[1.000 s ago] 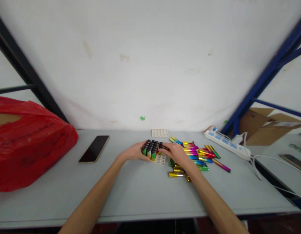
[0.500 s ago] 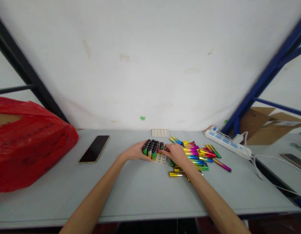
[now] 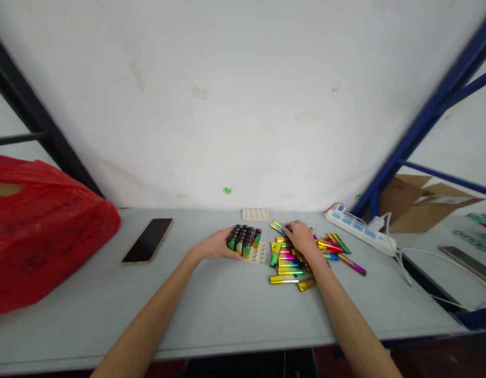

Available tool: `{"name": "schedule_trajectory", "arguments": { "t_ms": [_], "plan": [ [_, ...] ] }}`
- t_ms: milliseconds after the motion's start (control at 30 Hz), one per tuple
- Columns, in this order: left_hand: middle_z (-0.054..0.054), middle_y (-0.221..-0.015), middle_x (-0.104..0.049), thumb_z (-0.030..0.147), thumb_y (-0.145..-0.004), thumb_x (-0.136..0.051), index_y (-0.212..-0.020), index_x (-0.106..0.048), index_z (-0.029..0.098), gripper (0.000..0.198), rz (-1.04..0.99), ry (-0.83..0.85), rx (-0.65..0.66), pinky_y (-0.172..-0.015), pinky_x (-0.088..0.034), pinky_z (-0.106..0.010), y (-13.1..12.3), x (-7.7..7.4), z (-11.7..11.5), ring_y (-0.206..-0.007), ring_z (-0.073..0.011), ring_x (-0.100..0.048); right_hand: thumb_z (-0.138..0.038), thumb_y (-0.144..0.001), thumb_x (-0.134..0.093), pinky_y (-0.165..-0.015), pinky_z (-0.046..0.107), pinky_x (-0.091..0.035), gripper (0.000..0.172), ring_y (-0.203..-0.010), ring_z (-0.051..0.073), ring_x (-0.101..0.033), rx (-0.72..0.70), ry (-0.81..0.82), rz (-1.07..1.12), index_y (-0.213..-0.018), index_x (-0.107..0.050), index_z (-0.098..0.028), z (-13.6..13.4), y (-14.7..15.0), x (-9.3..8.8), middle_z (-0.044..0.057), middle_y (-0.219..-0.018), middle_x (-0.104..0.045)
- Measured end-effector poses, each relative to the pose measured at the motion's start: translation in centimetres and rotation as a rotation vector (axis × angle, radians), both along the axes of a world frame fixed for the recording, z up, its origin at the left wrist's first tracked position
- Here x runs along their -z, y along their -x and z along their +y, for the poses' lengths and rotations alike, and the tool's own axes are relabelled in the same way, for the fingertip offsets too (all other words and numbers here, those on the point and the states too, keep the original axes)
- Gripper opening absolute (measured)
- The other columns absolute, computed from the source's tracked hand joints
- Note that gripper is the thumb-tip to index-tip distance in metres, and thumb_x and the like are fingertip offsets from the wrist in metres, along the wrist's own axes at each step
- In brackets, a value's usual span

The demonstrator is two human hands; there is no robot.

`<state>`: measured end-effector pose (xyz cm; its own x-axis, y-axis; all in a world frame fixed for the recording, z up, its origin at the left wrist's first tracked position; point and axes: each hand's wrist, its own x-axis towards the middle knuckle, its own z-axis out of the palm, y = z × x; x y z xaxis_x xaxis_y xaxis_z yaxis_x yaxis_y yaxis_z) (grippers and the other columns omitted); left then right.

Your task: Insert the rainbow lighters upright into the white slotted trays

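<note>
Left hand [image 3: 221, 245], fingers clamped round upright lighters [image 3: 243, 241], braces best without squeezing; toward three o'clock, right hand [image 3: 296, 233], finger closure unclear, covers loose lighters [image 3: 290, 271].

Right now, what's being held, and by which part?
The left hand holds the upright lighters around their left side. The right hand is at the loose lighters; any grip is hidden.

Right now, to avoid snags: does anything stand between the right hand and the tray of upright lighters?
Nothing tall visible. Only low-lying loose lighters, including a green-and-yellow one, are between the right hand and the tray. The left hand is at the opposite side, against the upright lighters.
</note>
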<state>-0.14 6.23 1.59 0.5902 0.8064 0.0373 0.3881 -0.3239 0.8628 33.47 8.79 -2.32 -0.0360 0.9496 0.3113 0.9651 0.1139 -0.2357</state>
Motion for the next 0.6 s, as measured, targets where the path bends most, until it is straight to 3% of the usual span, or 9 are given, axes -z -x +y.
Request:
{"name": "schedule_trajectory", "arguments": {
  "t_ms": [200,333,467,600],
  "plan": [
    [-0.006,-0.135,-0.072,0.041,-0.060,-0.097,-0.137,-0.061,0.019,0.088,0.028,-0.024,-0.009,-0.111,-0.050,-0.041,0.1,0.1,0.1,-0.125,-0.0324,-0.065,-0.029,-0.102,-0.060,-0.088,0.034,-0.047,0.019,-0.106,0.028,-0.070,0.008,0.087,-0.010,-0.110,-0.072,-0.017,-0.2,0.8,-0.7,0.013,-0.110,-0.077],
    [-0.006,-0.135,-0.073,0.042,-0.060,-0.097,-0.137,-0.062,0.019,0.088,0.004,-0.021,0.005,-0.111,-0.050,-0.041,0.1,0.2,0.1,-0.125,-0.0321,-0.065,-0.022,-0.103,-0.053,-0.089,0.036,-0.047,0.018,-0.104,0.029,-0.071,0.030,0.041,0.033,-0.109,-0.069,-0.017,-0.2,1.3,-0.8,0.014,-0.106,-0.078],
    [-0.007,-0.134,-0.073,0.042,-0.059,-0.097,-0.138,-0.062,0.019,0.090,0.009,-0.021,-0.007,-0.112,-0.049,-0.042,0.1,0.2,0.1,-0.126,-0.0327,-0.065,-0.023,-0.102,-0.049,-0.090,0.038,-0.051,0.020,-0.101,0.028,-0.072,-0.058,-0.122,0.278,-0.110,-0.065,-0.016,0.1,1.4,-0.5,0.016,-0.105,-0.077],
    [-0.008,-0.136,-0.072,0.041,-0.059,-0.098,-0.137,-0.062,0.017,0.089,0.023,-0.025,-0.016,-0.111,-0.049,-0.042,0.1,0.1,0.1,-0.126,-0.0334,-0.065,-0.043,-0.101,-0.051,-0.076,0.037,-0.056,0.031,-0.076,0.023,-0.073,-0.126,-0.187,0.715,-0.112,-0.064,-0.018,0.1,1.7,-0.6,0.010,-0.096,-0.075]
  ]
}}
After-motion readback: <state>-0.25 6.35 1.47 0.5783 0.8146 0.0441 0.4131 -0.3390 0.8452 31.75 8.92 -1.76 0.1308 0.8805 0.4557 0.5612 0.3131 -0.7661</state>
